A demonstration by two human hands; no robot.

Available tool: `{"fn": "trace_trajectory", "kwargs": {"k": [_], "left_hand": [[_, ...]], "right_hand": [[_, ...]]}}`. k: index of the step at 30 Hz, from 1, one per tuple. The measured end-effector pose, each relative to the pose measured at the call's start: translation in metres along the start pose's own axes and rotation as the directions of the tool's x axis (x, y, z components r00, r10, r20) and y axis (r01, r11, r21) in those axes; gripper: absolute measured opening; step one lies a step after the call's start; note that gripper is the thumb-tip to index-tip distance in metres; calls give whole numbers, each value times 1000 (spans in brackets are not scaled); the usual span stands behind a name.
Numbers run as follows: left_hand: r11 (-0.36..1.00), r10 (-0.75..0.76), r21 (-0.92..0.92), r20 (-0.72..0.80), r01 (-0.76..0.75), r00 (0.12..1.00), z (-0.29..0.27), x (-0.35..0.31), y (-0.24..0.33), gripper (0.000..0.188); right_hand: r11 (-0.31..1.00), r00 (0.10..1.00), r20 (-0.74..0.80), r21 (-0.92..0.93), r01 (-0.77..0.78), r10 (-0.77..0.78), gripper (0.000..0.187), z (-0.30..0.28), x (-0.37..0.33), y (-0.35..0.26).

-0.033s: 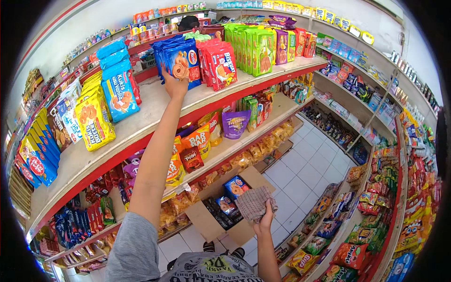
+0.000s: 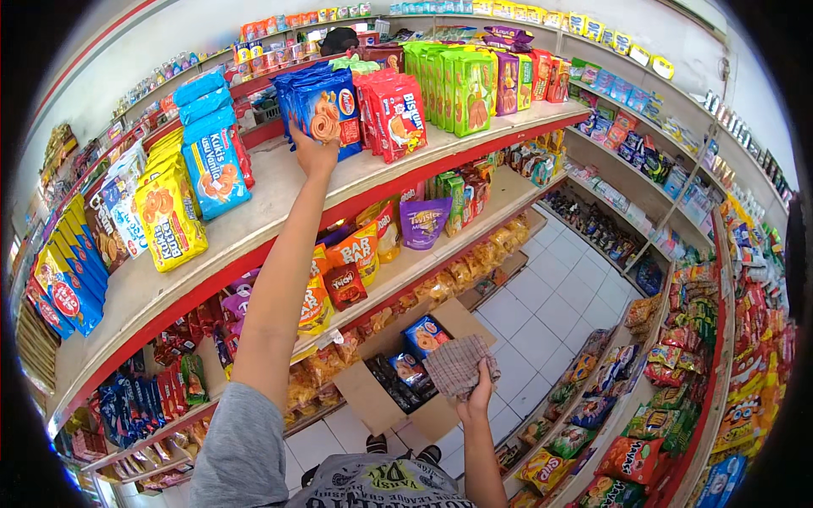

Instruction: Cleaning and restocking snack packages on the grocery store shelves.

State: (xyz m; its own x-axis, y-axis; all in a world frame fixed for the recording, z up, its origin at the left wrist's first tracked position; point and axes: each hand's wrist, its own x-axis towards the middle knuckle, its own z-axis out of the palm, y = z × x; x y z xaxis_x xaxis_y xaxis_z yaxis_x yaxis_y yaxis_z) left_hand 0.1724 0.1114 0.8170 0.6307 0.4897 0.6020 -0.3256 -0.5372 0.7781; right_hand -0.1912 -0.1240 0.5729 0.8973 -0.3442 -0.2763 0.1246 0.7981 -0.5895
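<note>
My left hand point(image 2: 313, 154) reaches up to the top shelf. Its fingers are closed around the lower left edge of a blue biscuit packet point(image 2: 345, 100), the front one of an upright row. To the right of that row stand red biscuit packets point(image 2: 403, 118). Lower down, my right hand point(image 2: 479, 396) grips a folded brown checked cloth point(image 2: 457, 366). The cloth hangs over the right side of an open cardboard box point(image 2: 364, 405) on the floor. Inside the box lie blue packets point(image 2: 423, 336) and dark ones; the cloth covers part of its edge.
Yellow packets point(image 2: 174, 212) and light blue packets point(image 2: 216, 169) stand left on the shelf point(image 2: 271, 182), which has a red front edge. Below are snack bags, including a purple pouch point(image 2: 423, 222). White floor tiles point(image 2: 542, 313) separate this rack from the stocked right-hand rack point(image 2: 656, 398).
</note>
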Motion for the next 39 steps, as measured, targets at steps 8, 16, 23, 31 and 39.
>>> {"fn": "trace_trajectory", "kwargs": {"k": [8,16,23,31,39], "left_hand": [[931,324,-109,-190,-348,927,-41,-54,24,93],[910,63,-394,439,129,896,-55,-342,-65,61],[398,-671,210,730,893,127,-16,-486,-226,44],[167,-684,283,723,944,-96,57,-530,-334,21],[120,-700,349,694,929,-170,124,-554,-410,37]], "right_hand": [[1000,993,-119,0,0,0,42,-23,-3,-8],[998,967,-247,-33,50,-57,44,-75,-6,-35],[987,920,-391,-135,-82,23,42,-121,-10,-31],[974,819,-571,-147,-172,58,42,-153,-19,16],[986,737,-663,11,-164,130,41,-137,-30,67]]}}
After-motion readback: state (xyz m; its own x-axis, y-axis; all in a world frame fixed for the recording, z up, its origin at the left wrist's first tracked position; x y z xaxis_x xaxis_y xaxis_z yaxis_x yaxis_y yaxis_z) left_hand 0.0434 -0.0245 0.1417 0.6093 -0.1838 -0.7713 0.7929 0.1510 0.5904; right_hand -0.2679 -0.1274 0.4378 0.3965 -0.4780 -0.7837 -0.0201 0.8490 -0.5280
